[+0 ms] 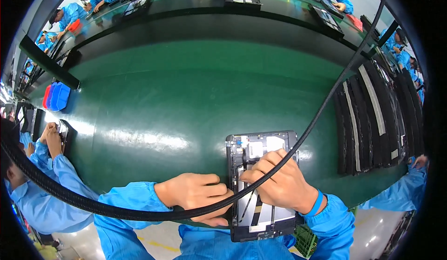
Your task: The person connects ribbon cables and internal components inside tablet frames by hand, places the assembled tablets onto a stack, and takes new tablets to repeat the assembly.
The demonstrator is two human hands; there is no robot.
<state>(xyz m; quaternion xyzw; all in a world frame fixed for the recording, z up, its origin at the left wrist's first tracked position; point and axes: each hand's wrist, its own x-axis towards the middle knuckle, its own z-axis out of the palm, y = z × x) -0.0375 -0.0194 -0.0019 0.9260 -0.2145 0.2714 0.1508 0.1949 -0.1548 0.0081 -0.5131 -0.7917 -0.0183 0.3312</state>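
An opened tablet (pixel 264 227), its inner parts, pale panels and dark ribbon strips exposed, lies in front of me at the near edge of the green table. My left hand (pixel 195 196) is at its left side, fingers bent against the frame and gripping that edge. Over the upper middle of the tablet, my right hand (pixel 279 181) is closed in a pinch, fingertips down by the left inner part. Whatever is between those fingertips is too small to make out. A blue band (pixel 317 203) circles my right wrist.
A thick black braided cable (pixel 321 106) arcs across the view, passing in front of both hands. Dark panels (pixel 368 120) stand in a row at the right. Blue bin (pixel 58 96) sits far left. Co-workers sit left, right and beyond the raised shelf (pixel 186 25).
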